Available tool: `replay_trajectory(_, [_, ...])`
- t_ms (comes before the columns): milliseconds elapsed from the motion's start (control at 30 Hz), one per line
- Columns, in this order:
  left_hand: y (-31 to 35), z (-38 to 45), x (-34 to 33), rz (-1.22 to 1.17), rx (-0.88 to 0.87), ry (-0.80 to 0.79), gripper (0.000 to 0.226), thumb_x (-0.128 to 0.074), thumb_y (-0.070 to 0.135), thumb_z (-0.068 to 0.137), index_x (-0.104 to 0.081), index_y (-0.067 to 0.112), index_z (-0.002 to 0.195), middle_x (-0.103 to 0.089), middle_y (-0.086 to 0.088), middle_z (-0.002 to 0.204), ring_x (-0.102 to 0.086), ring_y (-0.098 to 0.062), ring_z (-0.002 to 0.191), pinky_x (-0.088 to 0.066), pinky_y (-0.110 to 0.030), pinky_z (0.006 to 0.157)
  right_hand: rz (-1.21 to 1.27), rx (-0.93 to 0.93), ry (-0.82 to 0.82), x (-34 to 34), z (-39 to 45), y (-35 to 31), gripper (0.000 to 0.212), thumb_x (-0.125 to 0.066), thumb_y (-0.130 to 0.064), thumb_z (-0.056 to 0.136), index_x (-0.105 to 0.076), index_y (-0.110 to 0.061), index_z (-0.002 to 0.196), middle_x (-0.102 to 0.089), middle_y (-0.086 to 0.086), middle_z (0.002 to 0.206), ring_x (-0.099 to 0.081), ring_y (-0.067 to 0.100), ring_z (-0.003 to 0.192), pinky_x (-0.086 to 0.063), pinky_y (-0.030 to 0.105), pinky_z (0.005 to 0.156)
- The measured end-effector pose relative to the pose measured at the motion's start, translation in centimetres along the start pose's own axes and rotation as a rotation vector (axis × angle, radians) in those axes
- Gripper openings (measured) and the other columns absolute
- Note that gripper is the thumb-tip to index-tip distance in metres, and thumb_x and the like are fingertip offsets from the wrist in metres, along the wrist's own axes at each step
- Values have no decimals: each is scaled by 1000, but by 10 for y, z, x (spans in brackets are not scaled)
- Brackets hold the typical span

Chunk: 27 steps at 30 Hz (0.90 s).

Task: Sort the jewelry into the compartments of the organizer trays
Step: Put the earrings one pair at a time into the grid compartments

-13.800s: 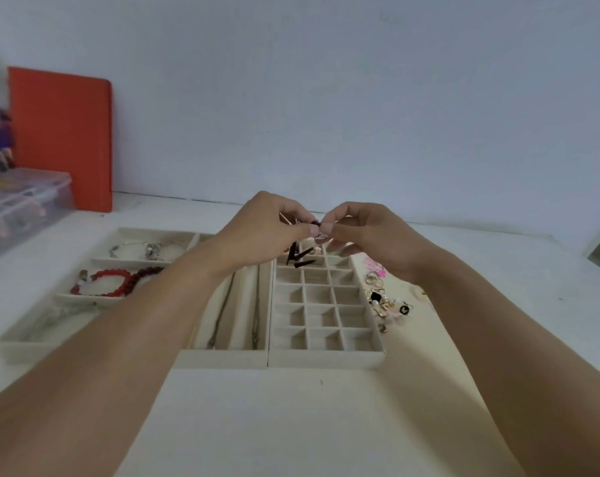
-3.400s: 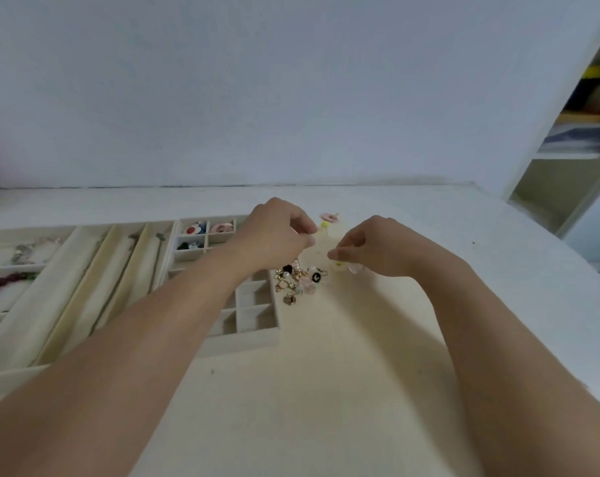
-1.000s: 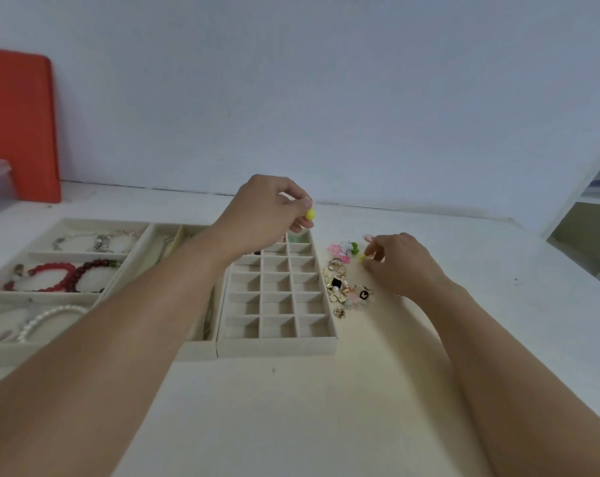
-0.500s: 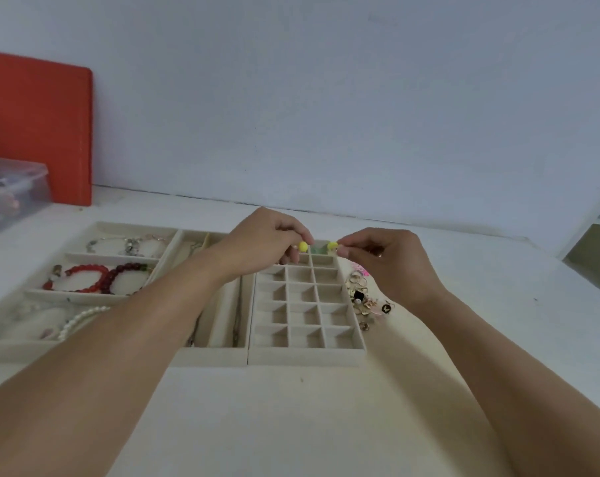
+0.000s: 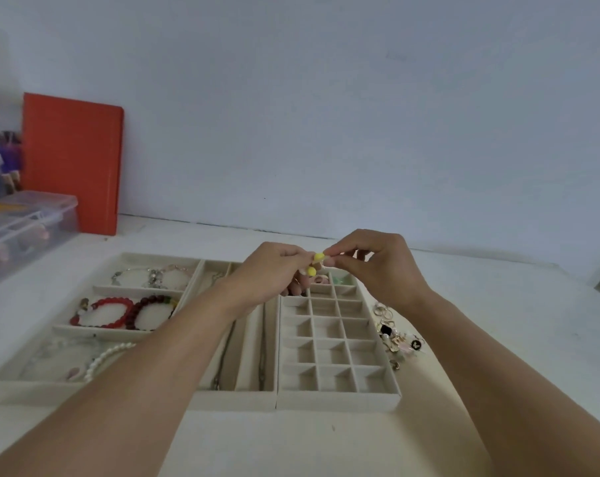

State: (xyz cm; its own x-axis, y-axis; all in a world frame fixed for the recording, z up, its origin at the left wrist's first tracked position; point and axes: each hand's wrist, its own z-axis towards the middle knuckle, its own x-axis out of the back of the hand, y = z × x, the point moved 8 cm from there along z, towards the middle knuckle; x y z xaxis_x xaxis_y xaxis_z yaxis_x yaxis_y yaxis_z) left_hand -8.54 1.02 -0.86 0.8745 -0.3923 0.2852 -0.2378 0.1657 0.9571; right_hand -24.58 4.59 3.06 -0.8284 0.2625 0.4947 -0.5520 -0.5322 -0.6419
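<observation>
Head view: two bare forearms reach forward from the bottom corners and converge above the far end of the grid tray (image 5: 338, 395), the wrists level and the knuckles turned up. Left hand (image 5: 274, 278) has its fingers curled inward, thumb and forefinger pinching a small yellow bead (image 5: 311, 270) that hangs just below the fingertips. Right hand (image 5: 381, 266) meets it from 3 o'clock, thumb and forefinger pinched on a second yellow bead (image 5: 318, 257), its other fingers loosely bent and fanned behind. Both beads sit close together, nearly touching, in the air over the tray's far row; whether they are joined cannot be told.

Below the hands, at 12 o'clock in the grid tray, one far compartment holds a pink piece (image 5: 321, 279) and the next one a pale green piece (image 5: 340, 279); the nearer compartments that show are bare. A loose pile of rings and charms (image 5: 393, 333) lies on the table (image 5: 498, 321) just beside the tray at 3 o'clock. At 9 o'clock a narrow tray (image 5: 236, 395) holds chains (image 5: 262, 352) lengthwise, and farther left a wide tray (image 5: 2, 385) holds red bracelets (image 5: 119, 313), a silver bracelet (image 5: 154, 277) and a pearl strand (image 5: 105, 356). An orange board (image 5: 71, 163) leans on the wall at 10 o'clock beside a clear plastic box (image 5: 26, 225).
</observation>
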Motion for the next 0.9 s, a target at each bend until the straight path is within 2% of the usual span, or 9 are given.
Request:
replay_trajectory(100, [-4, 4, 4, -35, 27, 21, 36, -59, 19, 97, -73, 24, 65, -65, -2, 63, -54, -14, 55, -40, -22, 53, -49, 49, -2, -2, 5, 1, 11, -84, -19, 79, -82, -22, 89, -74, -6, 83, -65, 20, 75, -50, 38, 63])
replay_trajectory(200, [-11, 8, 8, -123, 72, 47, 18, -67, 20, 94, -74, 14, 79, -58, -1, 61, -51, -12, 52, -39, -22, 52, -125, 39, -16, -5, 6, 6, 15, -83, -14, 81, -82, -25, 92, -73, -8, 83, -63, 14, 72, -50, 31, 63])
replay_trajectory(333, [-14, 11, 12, -43, 60, 127, 15, -69, 21, 93, -73, 12, 81, -58, 0, 61, -51, -12, 53, -39, -22, 54, -60, -158, 7, -2, 8, 19, 13, -77, -18, 87, -80, -28, 95, -74, -15, 82, -61, 4, 69, -51, 26, 72])
replay_trajectory(433, [-11, 11, 17, -15, 31, 192, 15, -68, 22, 93, -73, 13, 82, -59, 0, 62, -52, -11, 51, -40, -18, 51, 48, -343, -90, -8, 6, 22, 15, -78, -36, 86, -78, -28, 99, -76, -9, 80, -64, 12, 69, -53, 34, 76])
replay_trajectory(567, [-6, 11, 17, -24, -6, 227, 13, -68, 18, 94, -74, 10, 86, -58, 0, 62, -51, -9, 48, -40, -12, 46, 70, -395, -147, -20, 1, 18, 29, -84, -38, 79, -75, -21, 101, -77, -7, 77, -57, -1, 51, -43, 20, 55])
replay_trajectory(633, [-4, 10, 16, 14, -20, 220, 13, -68, 19, 94, -74, 11, 85, -59, 0, 61, -51, -8, 48, -41, -14, 50, 71, -414, -126, -20, 1, 20, 26, -84, -35, 80, -76, -21, 102, -77, -9, 78, -61, 3, 58, -45, 20, 56])
replay_trajectory(733, [-3, 10, 13, 71, -35, 201, 14, -69, 22, 93, -73, 14, 82, -61, 0, 62, -53, -10, 51, -42, -20, 58, 59, -424, -116, -18, 1, 25, 22, -82, -30, 83, -77, -25, 104, -76, -15, 79, -68, 25, 76, -49, 28, 66])
replay_trajectory(800, [-4, 10, 12, 94, -34, 193, 13, -70, 23, 92, -74, 16, 81, -62, 2, 61, -54, -9, 52, -43, -20, 60, 49, -419, -94, -16, 1, 26, 21, -82, -28, 83, -78, -27, 104, -76, -16, 79, -70, 29, 83, -50, 27, 67])
replay_trajectory(900, [-5, 9, 10, 115, -19, 169, 14, -72, 27, 91, -74, 14, 84, -61, 3, 61, -53, -6, 50, -40, -12, 50, 96, -462, -42, -14, -1, 30, 15, -83, -27, 82, -79, -27, 97, -75, -13, 76, -59, 22, 66, -48, 29, 61])
